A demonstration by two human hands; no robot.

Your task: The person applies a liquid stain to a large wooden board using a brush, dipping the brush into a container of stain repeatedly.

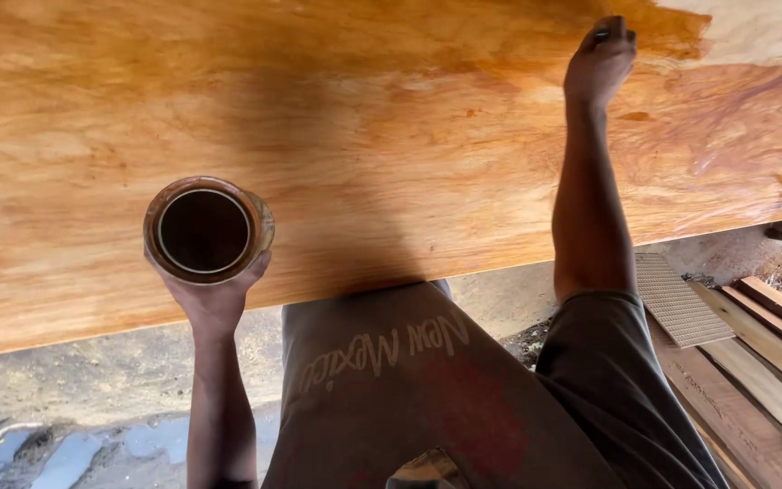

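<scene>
A large wooden board (pixel 391 136) is seen across the upper two thirds of the frame, its face wet and glossy with an amber-brown finish. An uncoated, paler patch is noted at the upper right corner of the frame, where the stained area ends in an irregular edge.

The left hand (pixel 213 294) is observed at centre left, closed from below around a round open tin (pixel 208 230). The tin is held upright over the board's near edge; dark liquid is visible inside, and its rim and outer wall are smeared with brown finish.

The right hand (pixel 600 62) is found at the upper right of the frame, at full reach, with the fingers curled shut around a small dark object at the fingertips. What the object is cannot be told from this view, as it is mostly hidden by the hand. The hand rests on or just above the board close to the boundary between stained and bare wood.

A grey printed shirt (pixel 409 389) fills the lower centre. Bare ground (pixel 92 380) with a wet bluish patch is recorded at lower left. Stacked timber planks (pixel 771 344) and a ribbed mat (pixel 676 299) lie at lower right.
</scene>
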